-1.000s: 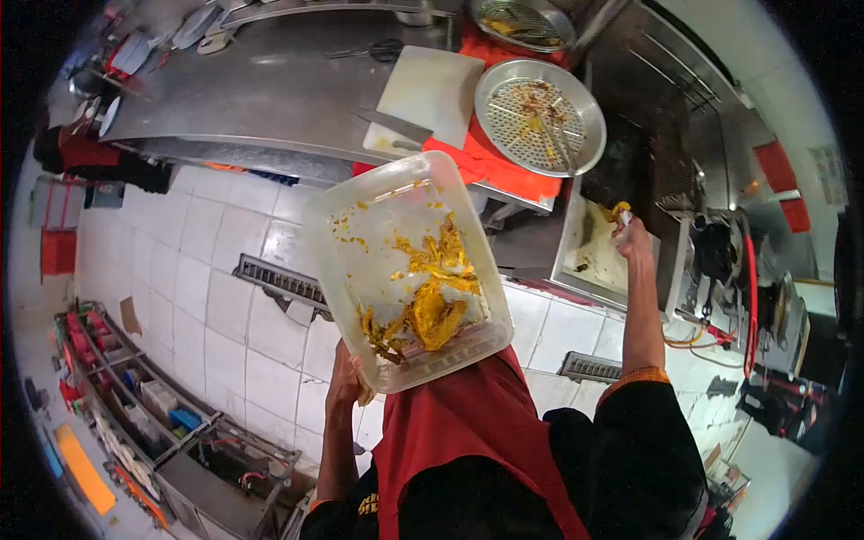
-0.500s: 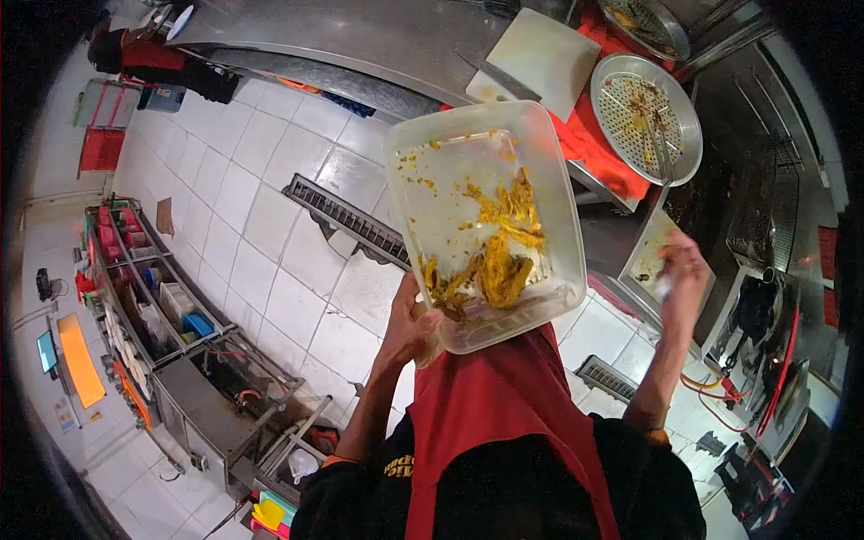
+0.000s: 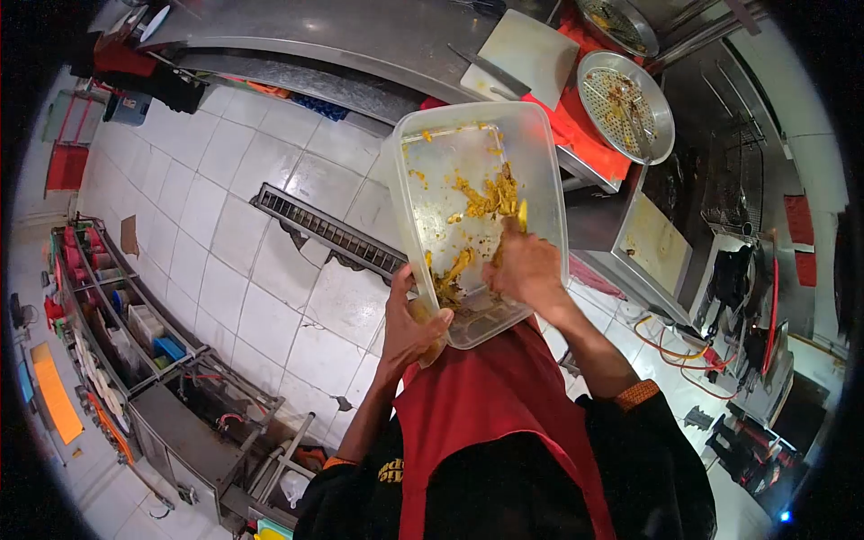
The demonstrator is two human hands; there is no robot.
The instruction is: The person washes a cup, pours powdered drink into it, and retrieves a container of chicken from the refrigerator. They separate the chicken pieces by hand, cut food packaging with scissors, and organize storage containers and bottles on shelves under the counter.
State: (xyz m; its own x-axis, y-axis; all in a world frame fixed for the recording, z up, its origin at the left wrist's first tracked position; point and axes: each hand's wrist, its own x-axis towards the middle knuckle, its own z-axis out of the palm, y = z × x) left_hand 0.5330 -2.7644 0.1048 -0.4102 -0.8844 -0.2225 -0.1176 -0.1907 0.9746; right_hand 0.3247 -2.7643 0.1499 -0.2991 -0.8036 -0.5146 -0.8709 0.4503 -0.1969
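A clear plastic tub (image 3: 481, 333) is tilted in front of my red apron, with my left hand (image 3: 409, 326) gripping its lower left side, thumb on the rim. Yellow-coated pieces of food (image 3: 490, 193) and scattered crumbs lie inside it. My right hand (image 3: 526, 263) reaches into the right part of the tub with its fingers curled down over the food. What those fingers hold, if anything, is hidden behind the hand. A small yellow bit shows just above the fingers.
A steel counter (image 3: 297, 31) runs along the top, with a knife (image 3: 493, 70) on a white cutting board (image 3: 531, 54). A perforated round pan (image 3: 627, 108) rests on red cloth (image 3: 580, 126). Metal shelving (image 3: 171, 360) stands at the left, near a floor drain (image 3: 328, 232).
My right hand has come from the metal tray at the right into the tub. The large yellow piece there is now mostly covered by that hand. My left hand still holds the tub.
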